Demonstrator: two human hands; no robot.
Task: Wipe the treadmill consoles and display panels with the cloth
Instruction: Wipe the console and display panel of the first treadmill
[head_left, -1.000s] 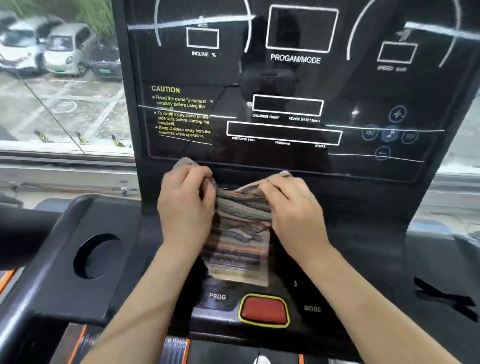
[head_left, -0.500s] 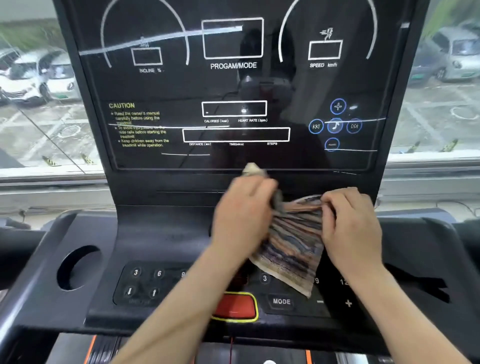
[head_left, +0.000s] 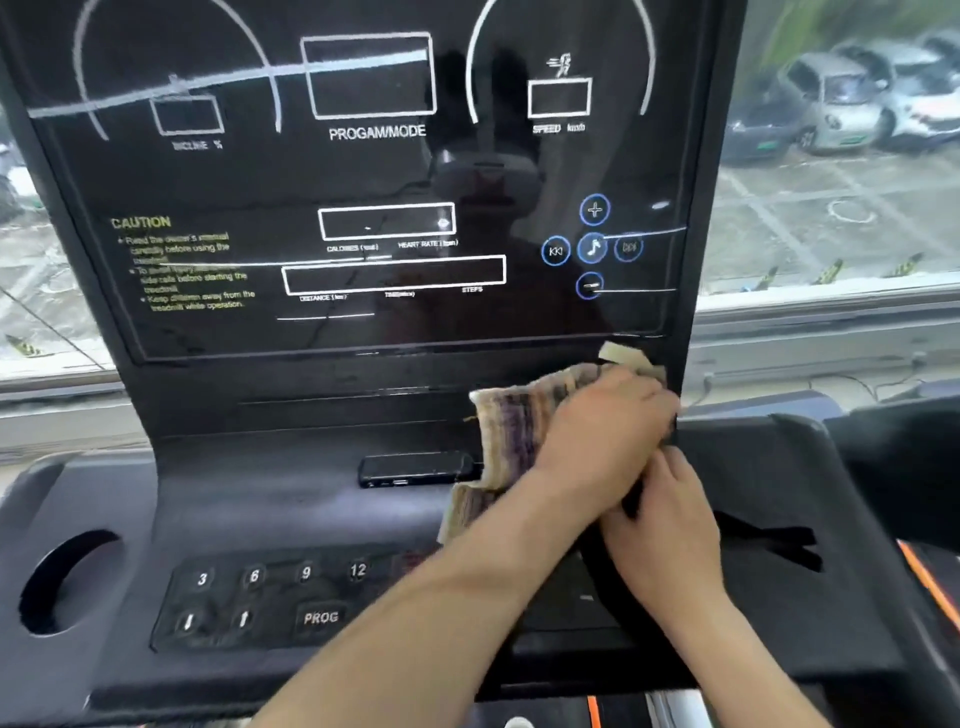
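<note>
— Where is the cloth (head_left: 511, 436) found?
— It is bunched against the console (head_left: 291, 499), just below the lower right corner of the display panel (head_left: 363, 171), with one end trailing down toward the keypad (head_left: 275, 597).
— How is it held?
— It is gripped by the left hand (head_left: 608, 421), whose fingers are curled over the bunch and pressed to the surface. The right hand (head_left: 670, 525) is tucked just beneath, fingers bent under the left wrist; whether any cloth is caught there cannot be told.

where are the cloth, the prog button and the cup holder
cloth (head_left: 511, 431): head view, its striped folds
prog button (head_left: 320, 617): head view, its lettering
cup holder (head_left: 65, 590): head view, its dark inside
</note>
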